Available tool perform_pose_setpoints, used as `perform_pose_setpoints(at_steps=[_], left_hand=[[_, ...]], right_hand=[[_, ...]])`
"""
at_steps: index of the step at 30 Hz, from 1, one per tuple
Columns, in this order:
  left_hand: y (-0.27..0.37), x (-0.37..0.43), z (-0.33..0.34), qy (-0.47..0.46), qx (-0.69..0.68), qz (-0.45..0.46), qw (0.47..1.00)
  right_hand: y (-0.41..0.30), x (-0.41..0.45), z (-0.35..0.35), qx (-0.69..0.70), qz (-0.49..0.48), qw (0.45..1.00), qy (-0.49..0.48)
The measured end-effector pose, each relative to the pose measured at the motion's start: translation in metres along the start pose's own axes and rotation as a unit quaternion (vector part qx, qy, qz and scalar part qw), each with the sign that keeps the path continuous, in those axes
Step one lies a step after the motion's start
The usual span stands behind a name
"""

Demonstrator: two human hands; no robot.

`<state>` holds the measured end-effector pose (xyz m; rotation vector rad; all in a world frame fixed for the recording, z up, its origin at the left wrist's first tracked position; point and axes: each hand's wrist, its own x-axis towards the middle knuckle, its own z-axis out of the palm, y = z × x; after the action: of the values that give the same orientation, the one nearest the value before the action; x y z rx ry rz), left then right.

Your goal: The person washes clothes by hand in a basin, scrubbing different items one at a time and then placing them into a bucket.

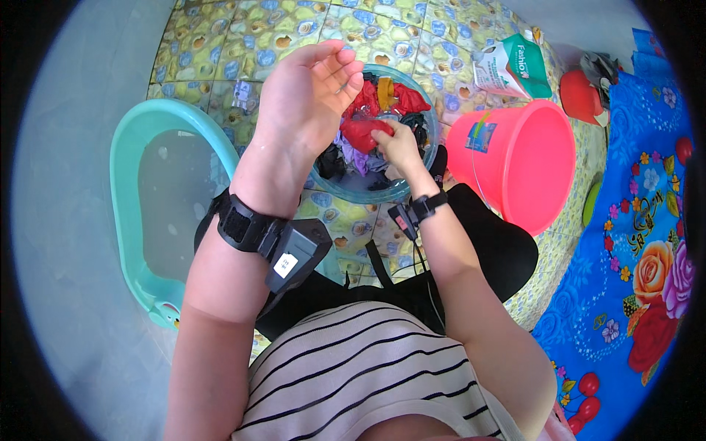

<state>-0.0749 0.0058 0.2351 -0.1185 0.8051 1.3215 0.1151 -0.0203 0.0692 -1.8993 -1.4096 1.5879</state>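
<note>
A round clear bluish basin (358,197) stands on the tiled floor before me, holding water and wet clothes. My right hand (398,144) grips a red cloth (361,134) over the basin. My left hand (317,99) is raised at the basin's left side, palm turned up, fingers slightly curled and holding nothing. Around the red cloth lie a purple cloth (354,156), dark cloths (331,163), more red fabric (411,99) and a mustard-yellow piece (385,93). The left hand and forearm hide part of the basin's left rim.
At the left is a turquoise tub (122,182) with cloudy water. A pink bucket (480,160) lies tilted at the right, near a green and white detergent pouch (513,66). A blue floral sheet (601,248) hangs at the far right, beside a red item (580,98).
</note>
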Motion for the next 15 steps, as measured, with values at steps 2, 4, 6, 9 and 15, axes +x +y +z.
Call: perform_pose_setpoints(at_steps=[2,4,6,9,15], left_hand=[[0.000,0.000,0.000,0.007,0.002,0.003,1.000],[-0.001,0.001,0.002,0.009,0.000,-0.006,1.000],[-0.002,0.001,0.002,0.022,0.004,-0.003,1.000],[-0.003,0.001,0.006,0.028,0.012,-0.002,1.000],[-0.014,-0.002,0.006,0.026,0.032,-0.017,0.999]], right_hand=[[0.009,0.021,-0.007,0.011,0.060,0.998,0.032],[0.046,0.044,-0.019,-0.186,-0.033,0.971,0.148],[0.057,0.045,-0.026,-0.294,-0.027,0.941,0.164],[0.069,0.039,-0.022,-0.324,-0.032,0.936,0.137],[0.080,0.045,0.031,-0.326,-0.138,0.934,0.049]])
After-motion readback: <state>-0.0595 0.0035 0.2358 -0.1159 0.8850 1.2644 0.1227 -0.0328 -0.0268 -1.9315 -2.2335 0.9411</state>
